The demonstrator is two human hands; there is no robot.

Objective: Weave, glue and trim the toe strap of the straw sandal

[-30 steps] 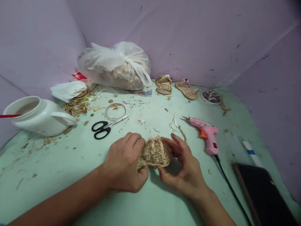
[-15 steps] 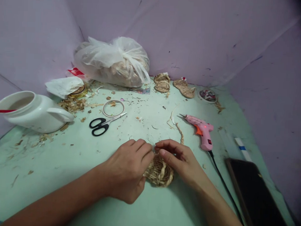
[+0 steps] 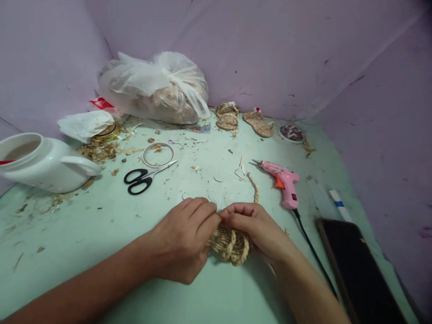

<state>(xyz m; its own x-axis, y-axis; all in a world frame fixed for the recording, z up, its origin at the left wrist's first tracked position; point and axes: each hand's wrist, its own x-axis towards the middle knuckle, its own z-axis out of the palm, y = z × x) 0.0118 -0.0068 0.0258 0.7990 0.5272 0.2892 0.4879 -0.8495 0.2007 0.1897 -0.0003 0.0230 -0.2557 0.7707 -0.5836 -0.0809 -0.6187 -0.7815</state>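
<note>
The woven straw slipper (image 3: 230,245), low centre of the frame, looks light and springy, its braided straps easy to crush. The left hand (image 3: 187,239) grips its side; the right hand (image 3: 249,224) pinches the edge, a sound hold clear of those straps.

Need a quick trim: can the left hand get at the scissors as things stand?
Probably yes: the scissors lie uncovered beyond the left hand, nothing between, though it must first release the woven piece.
</note>
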